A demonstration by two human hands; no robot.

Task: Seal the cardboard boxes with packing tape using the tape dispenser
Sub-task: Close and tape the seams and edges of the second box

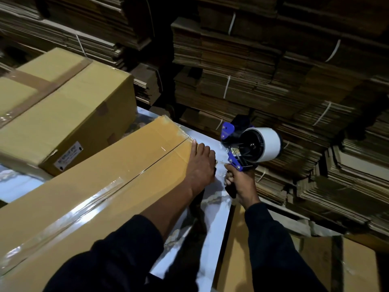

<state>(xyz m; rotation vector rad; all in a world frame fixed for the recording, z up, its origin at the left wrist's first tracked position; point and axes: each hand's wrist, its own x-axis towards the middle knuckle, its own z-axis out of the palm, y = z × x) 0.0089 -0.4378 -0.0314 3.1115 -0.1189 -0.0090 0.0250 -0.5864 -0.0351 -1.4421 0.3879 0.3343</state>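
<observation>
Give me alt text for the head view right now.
Left hand presses the taped seam at the far end of a long box while the right hand grips a blue tape dispenser just past the box end. A second taped box sits behind; flat cardboard stacks fill the background.

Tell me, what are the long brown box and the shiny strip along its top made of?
The long brown box looks like matte corrugated cardboard: dull tan faces, folded flaps meeting at a seam. The shiny strip seems clear plastic packing tape: glossy, see-through, catching white glare.
</observation>
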